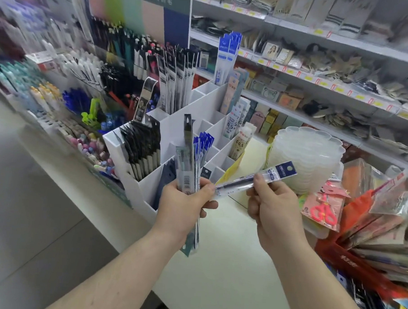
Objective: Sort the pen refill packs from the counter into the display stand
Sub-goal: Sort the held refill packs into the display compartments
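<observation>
Our left hand (184, 200) grips a bundle of refill packs (188, 170) upright; our right hand (270, 200) pinches a single blue pack (255, 180) above the counter (216, 271), near the white display stand (176, 127).

1. My left hand (183, 201) grips a bundle of refill packs (189, 167), held upright.
2. My right hand (269, 204) pinches a single blue-headed refill pack (255, 178), tilted.
3. The white display stand (176, 127) sits behind both hands on the counter (216, 283).

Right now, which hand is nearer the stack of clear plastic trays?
Right. The right hand sits just below-left of the stack of clear plastic trays; the left hand is farther left.
</observation>
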Motion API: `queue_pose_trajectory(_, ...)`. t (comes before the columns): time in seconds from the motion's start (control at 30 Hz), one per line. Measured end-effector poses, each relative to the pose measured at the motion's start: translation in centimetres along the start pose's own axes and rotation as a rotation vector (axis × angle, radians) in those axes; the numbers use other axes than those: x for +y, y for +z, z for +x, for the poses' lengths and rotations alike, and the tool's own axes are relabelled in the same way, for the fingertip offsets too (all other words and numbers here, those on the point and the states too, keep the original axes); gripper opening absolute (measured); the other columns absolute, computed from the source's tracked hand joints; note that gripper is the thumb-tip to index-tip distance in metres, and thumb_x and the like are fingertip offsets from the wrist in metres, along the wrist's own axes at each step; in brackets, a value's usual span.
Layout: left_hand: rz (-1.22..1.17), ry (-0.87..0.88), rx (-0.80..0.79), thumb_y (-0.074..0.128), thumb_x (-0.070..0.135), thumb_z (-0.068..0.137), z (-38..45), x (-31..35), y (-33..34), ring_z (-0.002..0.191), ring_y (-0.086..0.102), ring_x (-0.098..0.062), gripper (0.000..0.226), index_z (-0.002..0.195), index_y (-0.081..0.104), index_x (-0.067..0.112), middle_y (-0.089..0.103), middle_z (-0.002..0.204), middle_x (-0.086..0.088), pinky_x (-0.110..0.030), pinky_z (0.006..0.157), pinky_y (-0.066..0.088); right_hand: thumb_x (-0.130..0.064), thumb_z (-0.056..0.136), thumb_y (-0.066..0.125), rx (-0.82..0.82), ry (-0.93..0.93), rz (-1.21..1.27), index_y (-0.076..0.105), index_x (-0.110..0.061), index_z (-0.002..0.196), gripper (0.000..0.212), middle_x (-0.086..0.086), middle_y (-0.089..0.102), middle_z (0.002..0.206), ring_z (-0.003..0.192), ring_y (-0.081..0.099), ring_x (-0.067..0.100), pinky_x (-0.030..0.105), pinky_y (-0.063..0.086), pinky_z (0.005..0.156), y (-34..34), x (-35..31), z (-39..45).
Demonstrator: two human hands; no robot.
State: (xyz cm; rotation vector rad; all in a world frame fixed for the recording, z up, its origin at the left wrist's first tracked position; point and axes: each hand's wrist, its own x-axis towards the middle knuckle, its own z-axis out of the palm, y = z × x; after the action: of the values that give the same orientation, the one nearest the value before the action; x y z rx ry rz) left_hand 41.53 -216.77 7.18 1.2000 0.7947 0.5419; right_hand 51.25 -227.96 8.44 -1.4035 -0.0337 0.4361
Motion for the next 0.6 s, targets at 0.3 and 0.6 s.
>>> queue_pose_trajectory(0.3, 0.052, 0.12, 0.191, 0.068, 0.004, 0.086, -0.2, 0.6, -3.2, 0.045, 0.051, -0.011, 0.012, 0.075, 0.064, 0.008, 0.058, 0.052, 0.002, -0.021, 0.044, 0.045, -0.021, 0.097, 0.062, -0.101, -0.371, -0.441, 0.065, -0.01, 0.074, 0.026, -0.008, 0.065, 0.056, 0.041, 0.051, 0.005, 0.021, 0.041, 0.044, 2.4, 0.8, 2.0)
queue_pose_trajectory(0.6, 0.061, 0.129, 0.2, 0.065, -0.002, 0.084, 0.2, 1.0, -4.3, 0.045, 0.051, -0.01, 0.014, 0.076, 0.064, 0.01, 0.058, 0.053, 0.003, -0.023, 0.045, 0.046, -0.026, 0.093, 0.066, -0.213, -0.616, -0.692, 0.067, 0.0, 0.074, 0.032, 0.016, 0.064, 0.062, 0.059, 0.057, 0.038, 0.047, 0.05, 0.057, 6.2, 4.1, 3.8)
